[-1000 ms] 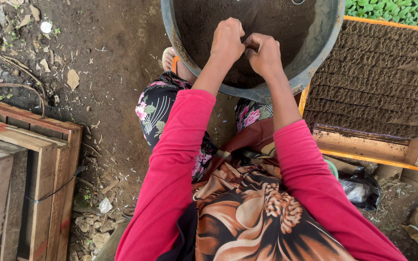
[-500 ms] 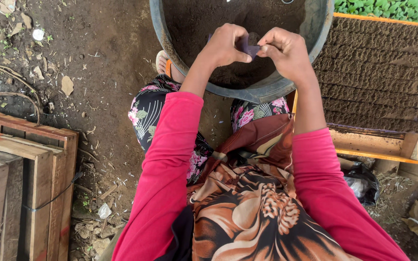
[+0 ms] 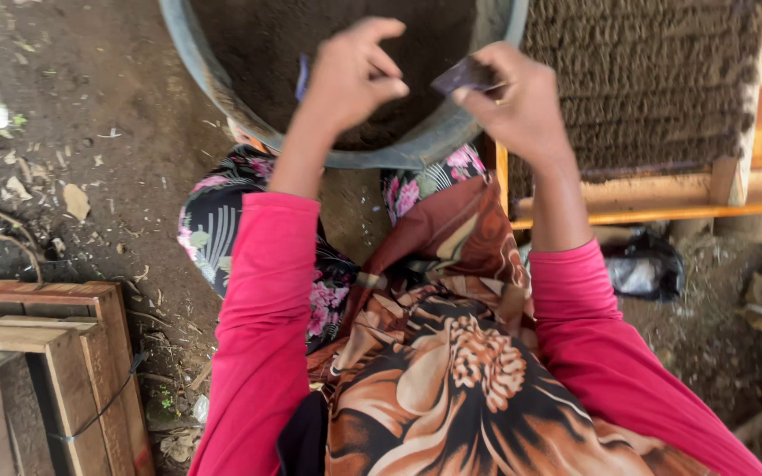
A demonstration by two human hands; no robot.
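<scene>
You are pinching a small dark purple plastic sleeve (image 3: 462,75) in your right hand (image 3: 513,101), while your left hand (image 3: 346,75) is closing its fingers on a bluish scrap over the round grey basin of dark soil (image 3: 222,88). Keep both hands above the basin so spilled soil is falling back in. A crumpled black plastic bag (image 3: 641,269) is lying under the orange wooden tray of packed soil rows (image 3: 646,79); no labels are showing.

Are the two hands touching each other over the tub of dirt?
Apart. The head view shows the left hand and the right hand with a clear gap between them, where the dark soil and the grey tub rim show through.
</scene>
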